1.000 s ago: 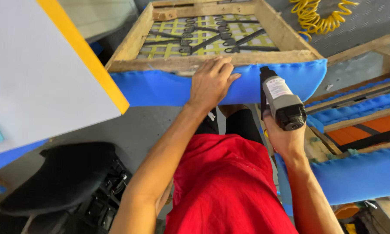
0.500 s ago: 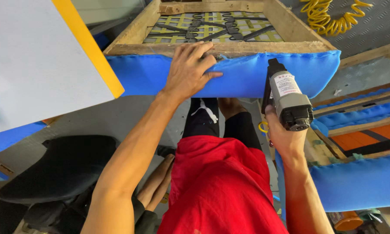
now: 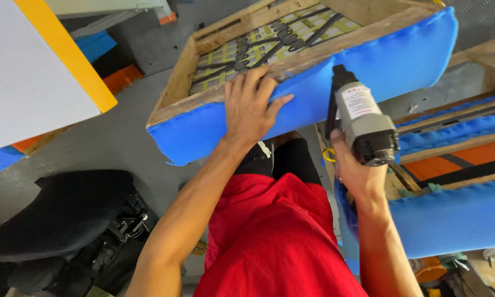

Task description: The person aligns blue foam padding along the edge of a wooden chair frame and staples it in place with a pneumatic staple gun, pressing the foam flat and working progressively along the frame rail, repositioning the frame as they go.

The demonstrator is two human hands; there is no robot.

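Foam [image 3: 401, 60], soft and blue, wraps the wooden frame's [image 3: 173, 91] front rail. Left hand [image 3: 251, 104] presses it flat, fingers spread. Right hand [image 3: 354, 173] grips the stapler [image 3: 363, 124], fingers closed around its handle.

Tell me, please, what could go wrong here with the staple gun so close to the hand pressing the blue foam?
The left hand lies flat on the blue foam, beside the nose of the staple gun in the right hand; a stray shot could hit a finger. The foam seems held only by that palm, so it might slip off the wooden frame and get fixed crooked.
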